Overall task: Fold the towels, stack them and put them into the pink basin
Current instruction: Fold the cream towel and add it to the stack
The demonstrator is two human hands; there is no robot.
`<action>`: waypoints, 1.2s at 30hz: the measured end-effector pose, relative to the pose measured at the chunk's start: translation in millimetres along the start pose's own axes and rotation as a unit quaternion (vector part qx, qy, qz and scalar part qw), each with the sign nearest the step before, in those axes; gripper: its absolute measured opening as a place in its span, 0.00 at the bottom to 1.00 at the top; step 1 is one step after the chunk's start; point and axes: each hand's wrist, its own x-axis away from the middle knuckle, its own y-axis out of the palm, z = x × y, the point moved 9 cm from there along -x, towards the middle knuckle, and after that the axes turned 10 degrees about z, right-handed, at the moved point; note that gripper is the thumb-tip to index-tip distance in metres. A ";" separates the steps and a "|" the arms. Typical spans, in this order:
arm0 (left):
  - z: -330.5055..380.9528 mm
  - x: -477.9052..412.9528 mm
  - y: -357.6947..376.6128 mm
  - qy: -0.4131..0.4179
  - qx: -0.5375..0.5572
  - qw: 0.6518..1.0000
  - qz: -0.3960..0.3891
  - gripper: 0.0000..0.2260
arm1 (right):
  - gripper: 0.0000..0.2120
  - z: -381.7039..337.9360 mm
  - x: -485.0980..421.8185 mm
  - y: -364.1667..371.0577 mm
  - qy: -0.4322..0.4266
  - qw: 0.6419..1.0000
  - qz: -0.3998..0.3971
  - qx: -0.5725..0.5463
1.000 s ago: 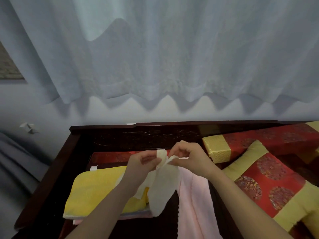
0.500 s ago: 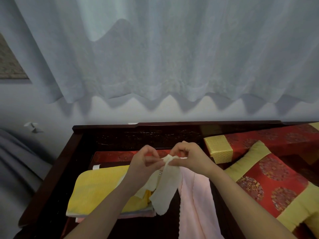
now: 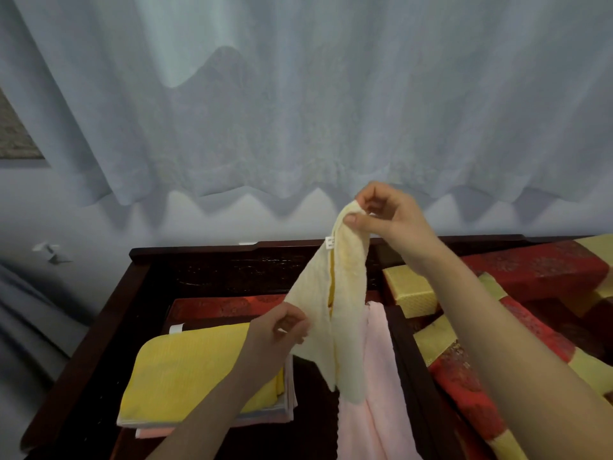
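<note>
A small cream towel [image 3: 335, 313] with a white tag hangs in the air in front of me. My right hand [image 3: 386, 220] pinches its top corner, raised high. My left hand [image 3: 282, 330] grips its left edge lower down. Below on the left lies a stack of folded towels [image 3: 199, 376], a bright yellow one on top, with pink and white layers under it. A pale pink towel [image 3: 374, 386] lies unfolded beneath the cream one, running toward me. No pink basin is in view.
The towels rest on a dark wooden bench [image 3: 99, 343] with a raised back rail. Red and gold cushions [image 3: 491, 353] fill its right side. A pale curtain [image 3: 298, 111] hangs behind, above a grey floor.
My right hand has lifted the cream towel's corner well upward. My left hand slid down and left along the edge, so the towel now hangs stretched between them.
</note>
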 end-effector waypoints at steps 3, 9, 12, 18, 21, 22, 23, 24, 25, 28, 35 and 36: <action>11.3 6.6 19.0 -0.012 0.042 0.999 -0.010 0.05 | 0.08 -19.2 -3.9 3.5 -0.009 0.999 -0.031 -0.010; 36.6 1.1 26.7 0.005 0.129 0.991 0.047 0.16 | 0.08 -29.8 8.4 12.6 0.018 0.991 -0.089 -0.094; 55.2 6.2 23.7 0.076 0.119 0.988 0.062 0.18 | 0.09 -23.8 12.0 3.3 0.046 0.989 -0.074 -0.120; 72.7 18.2 14.7 0.251 -0.014 0.965 0.069 0.12 | 0.11 -15.2 18.6 -16.8 0.080 0.984 -0.056 -0.152; 64.5 14.7 23.1 0.190 0.017 0.981 0.017 0.21 | 0.10 -14.6 25.3 -11.0 0.081 0.983 -0.080 -0.144; 58.7 14.2 27.5 0.161 0.031 0.986 -0.014 0.23 | 0.10 -14.6 27.0 -8.5 0.081 0.983 -0.087 -0.141; 52.9 15.3 33.5 0.132 0.041 0.989 -0.059 0.25 | 0.09 -14.6 28.0 -6.9 0.080 0.983 -0.091 -0.135; 45.4 17.6 41.1 0.104 0.041 0.987 -0.113 0.25 | 0.07 -14.8 28.0 -6.3 0.078 0.984 -0.092 -0.130; 38.8 21.2 49.0 0.083 0.031 0.983 -0.163 0.24 | 0.07 -14.9 27.8 -6.4 0.076 0.985 -0.093 -0.126; 27.8 28.0 59.8 0.052 -0.006 0.977 -0.205 0.24 | 0.07 -15.9 27.6 -7.5 0.075 0.985 -0.095 -0.122; 31.2 30.5 78.2 -0.005 -0.028 0.941 -0.337 0.33 | 0.10 -11.4 31.4 -8.8 0.097 0.976 -0.121 -0.153; 31.8 32.0 81.3 0.001 -0.048 0.928 -0.368 0.32 | 0.10 -10.7 31.9 -9.6 0.100 0.976 -0.124 -0.150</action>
